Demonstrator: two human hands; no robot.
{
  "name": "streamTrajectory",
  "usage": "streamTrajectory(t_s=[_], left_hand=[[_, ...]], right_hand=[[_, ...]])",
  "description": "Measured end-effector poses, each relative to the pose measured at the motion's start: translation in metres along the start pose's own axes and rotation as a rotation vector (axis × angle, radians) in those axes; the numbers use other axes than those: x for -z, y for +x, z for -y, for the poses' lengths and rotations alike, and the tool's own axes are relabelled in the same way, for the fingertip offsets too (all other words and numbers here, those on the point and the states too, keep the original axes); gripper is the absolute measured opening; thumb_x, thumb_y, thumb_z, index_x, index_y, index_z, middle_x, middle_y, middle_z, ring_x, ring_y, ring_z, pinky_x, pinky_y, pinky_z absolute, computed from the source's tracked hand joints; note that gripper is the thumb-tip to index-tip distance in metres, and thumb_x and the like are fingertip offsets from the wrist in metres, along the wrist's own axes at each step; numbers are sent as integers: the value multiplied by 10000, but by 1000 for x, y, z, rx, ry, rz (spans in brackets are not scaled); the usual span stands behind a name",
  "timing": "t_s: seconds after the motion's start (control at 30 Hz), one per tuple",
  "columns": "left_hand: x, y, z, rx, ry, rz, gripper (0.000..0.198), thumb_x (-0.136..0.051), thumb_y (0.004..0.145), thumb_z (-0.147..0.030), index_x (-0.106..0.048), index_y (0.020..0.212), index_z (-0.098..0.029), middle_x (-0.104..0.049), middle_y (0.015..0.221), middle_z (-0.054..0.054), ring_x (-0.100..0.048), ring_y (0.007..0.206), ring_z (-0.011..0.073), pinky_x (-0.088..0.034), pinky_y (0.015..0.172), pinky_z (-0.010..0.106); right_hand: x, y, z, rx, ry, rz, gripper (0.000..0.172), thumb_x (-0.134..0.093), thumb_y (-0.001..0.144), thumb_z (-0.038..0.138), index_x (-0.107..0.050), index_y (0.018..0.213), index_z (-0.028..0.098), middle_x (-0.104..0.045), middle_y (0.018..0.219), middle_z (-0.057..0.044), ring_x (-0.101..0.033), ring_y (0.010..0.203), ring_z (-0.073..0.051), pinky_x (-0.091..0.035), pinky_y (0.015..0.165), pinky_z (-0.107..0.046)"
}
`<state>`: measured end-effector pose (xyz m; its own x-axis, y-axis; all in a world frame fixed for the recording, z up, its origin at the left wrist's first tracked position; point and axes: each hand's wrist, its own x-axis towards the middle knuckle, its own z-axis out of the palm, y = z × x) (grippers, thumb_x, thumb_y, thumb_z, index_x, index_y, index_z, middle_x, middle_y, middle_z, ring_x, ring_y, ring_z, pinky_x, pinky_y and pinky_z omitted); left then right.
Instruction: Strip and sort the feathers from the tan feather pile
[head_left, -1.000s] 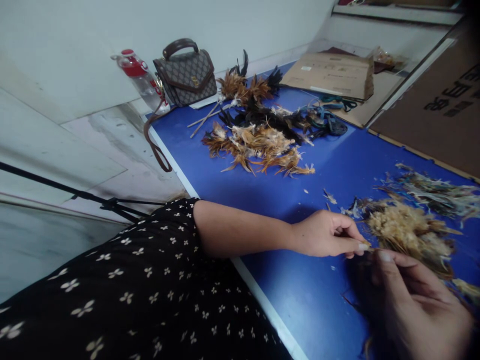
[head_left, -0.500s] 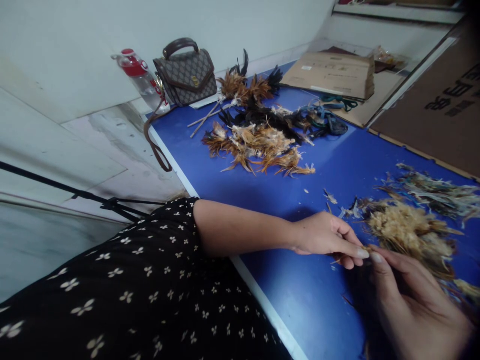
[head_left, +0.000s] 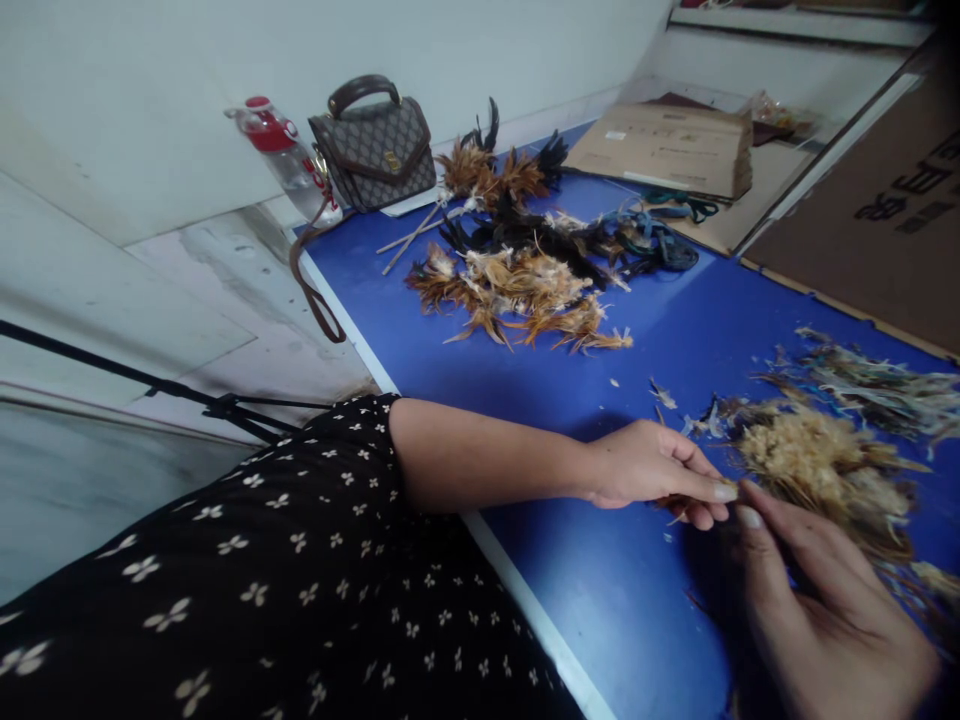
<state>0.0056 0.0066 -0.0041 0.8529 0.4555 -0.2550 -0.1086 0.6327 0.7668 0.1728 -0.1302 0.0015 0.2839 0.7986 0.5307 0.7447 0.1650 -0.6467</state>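
On the blue tabletop (head_left: 600, 590), a red-topped bottle (head_left: 271, 135) stands beside a brown bag (head_left: 382, 155), with orange-brown feathers (head_left: 517, 285) and black feathers (head_left: 517, 230) near the middle, folded cardboard (head_left: 660, 150) at the back, and a pale fluffy pile (head_left: 795, 445) close to the hands. The left hand (head_left: 660, 470) is nearly closed, pinching a small brown feather (head_left: 679, 503) above the tabletop. The right hand (head_left: 832, 595) has its thumb and pointing finger close together beside the left fingertips, but I can't tell if it holds anything.
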Motion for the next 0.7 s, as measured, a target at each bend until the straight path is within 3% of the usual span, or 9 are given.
streamTrajectory(t_s=[0.13, 0.23, 0.4, 0.57, 0.63, 0.7], left_hand=[[0, 0, -1, 29, 36, 7, 499, -1093, 664, -464, -774, 868, -139, -778, 848, 28, -695, 744, 113, -455, 698, 282], [0, 0, -3, 80, 56, 74, 517, -1119, 599, -450, -770, 842, -157, -780, 834, 18, -704, 724, 121, -496, 699, 287], [1, 1, -2, 144, 100, 156, 539, -1147, 492, -437, -794, 802, -173, -793, 837, 33, -709, 718, 128, -481, 657, 279], [3, 1, 0, 155, 128, 180, 568, -1151, 457, -472, -809, 797, -172, -789, 823, 25, -703, 713, 119, -485, 655, 273], [2, -1, -1, 155, 148, 160, 575, -1148, 472, -486, -797, 798, -167, -784, 816, 18, -693, 704, 109, -486, 662, 271], [-1, -3, -4, 133, 147, 120, 564, -1139, 523, -488, -778, 818, -170, -775, 805, 2, -671, 685, 93, -469, 660, 265]], right_hand=[[4, -1, 2, -60, 4, 12, 269, -859, 961, 437, -909, 1178, 287, -862, 1165, -64, -797, 978, -268, -644, 1029, -477], [11, -2, -5, -168, 54, 54, 294, -886, 927, 484, -909, 1155, 300, -860, 1195, -66, -809, 1012, -295, -661, 1046, -491], [21, -2, -25, -239, 103, 140, 211, -930, 875, 475, -879, 1013, 324, -844, 1168, -50, -810, 993, -284, -687, 870, -385], [17, 4, -17, -181, 145, 259, 213, -811, 972, 495, -826, 1018, 288, -783, 933, -42, -729, 739, -209, -616, 637, -308], [15, 6, -13, -164, 132, 249, 225, -804, 978, 499, -824, 1024, 280, -787, 944, -42, -742, 763, -215, -623, 688, -327], [15, 8, -15, -140, 78, 158, 218, -831, 966, 476, -839, 1053, 276, -813, 1014, -48, -775, 849, -242, -640, 826, -376]])
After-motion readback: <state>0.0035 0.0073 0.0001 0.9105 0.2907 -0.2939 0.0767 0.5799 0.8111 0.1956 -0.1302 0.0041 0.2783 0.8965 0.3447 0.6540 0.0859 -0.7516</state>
